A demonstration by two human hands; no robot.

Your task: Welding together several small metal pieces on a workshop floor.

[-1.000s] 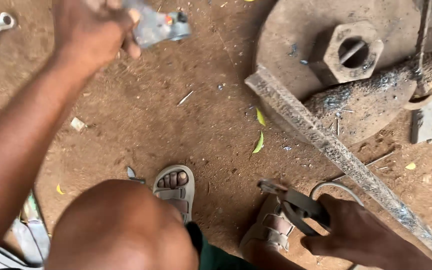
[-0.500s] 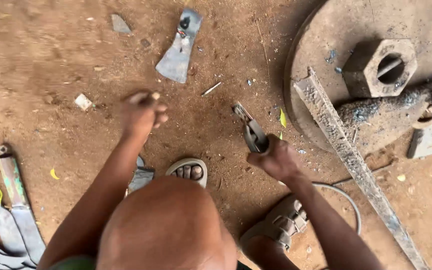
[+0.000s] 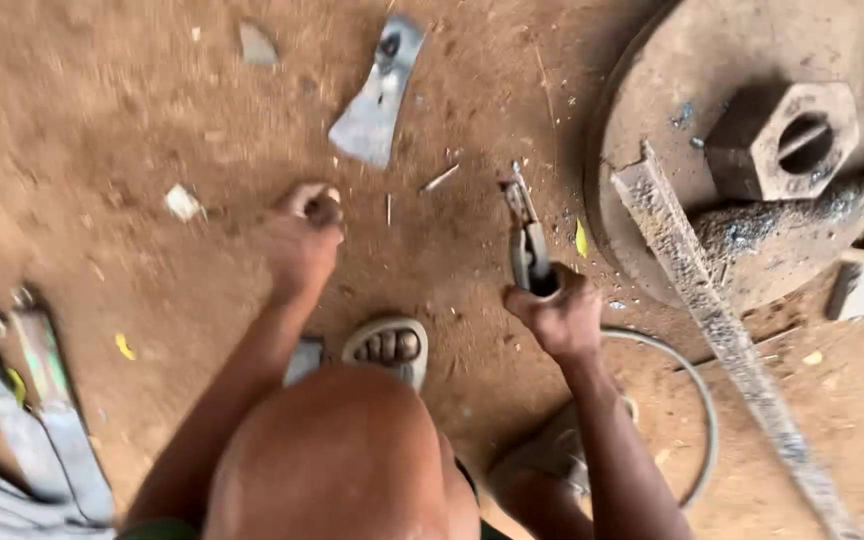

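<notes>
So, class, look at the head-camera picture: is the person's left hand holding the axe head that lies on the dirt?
No: the axe head lies alone on the dirt, apart from the left hand, while the right hand grips pliers.

Grey axe head [image 3: 376,95]; reddish-brown dirt floor [image 3: 102,120]; rusty-brown hex nut [image 3: 784,142].

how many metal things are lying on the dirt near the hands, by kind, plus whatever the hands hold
Axe head: 1, on the ground beyond the left hand
Pliers: 1, held in the right hand
Large hex nut: 1, on the round plate
Angle-iron bar: 1
Round plate: 1
Wire loop: 1
Total: 6
</notes>
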